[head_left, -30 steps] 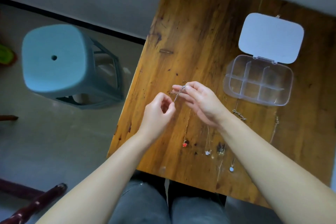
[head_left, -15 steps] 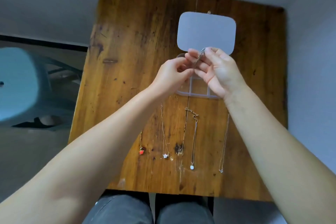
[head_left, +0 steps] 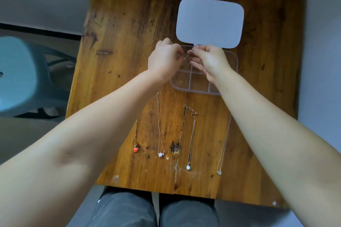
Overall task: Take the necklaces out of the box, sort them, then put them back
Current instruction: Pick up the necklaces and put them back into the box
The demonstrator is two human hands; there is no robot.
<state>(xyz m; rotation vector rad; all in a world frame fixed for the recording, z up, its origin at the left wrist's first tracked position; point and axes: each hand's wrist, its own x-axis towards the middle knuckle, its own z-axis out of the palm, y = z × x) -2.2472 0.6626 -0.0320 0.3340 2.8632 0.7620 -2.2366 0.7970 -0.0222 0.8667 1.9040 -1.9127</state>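
A clear compartment box (head_left: 193, 86) lies open on the wooden table (head_left: 129, 42), its pale lid (head_left: 209, 22) folded back. Both hands hover over the box's far left compartments. My left hand (head_left: 164, 61) and my right hand (head_left: 210, 61) pinch a thin folded necklace (head_left: 188, 56) between their fingertips; most of it is hidden by fingers. Near the front edge lie several necklaces in a row: one with a red pendant (head_left: 135, 150), one with a flower pendant (head_left: 160, 154), one with a white bead (head_left: 188, 167) and a plain thin chain (head_left: 219, 171).
A light blue plastic stool (head_left: 16, 75) stands on the floor left of the table. A grey wall runs along the table's far and right sides. My knees in grey trousers (head_left: 156, 210) sit under the front edge.
Both hands carried the folded necklace from the table's left part over to the open box and lowered it toward a far compartment. The camera swung to centre the table.
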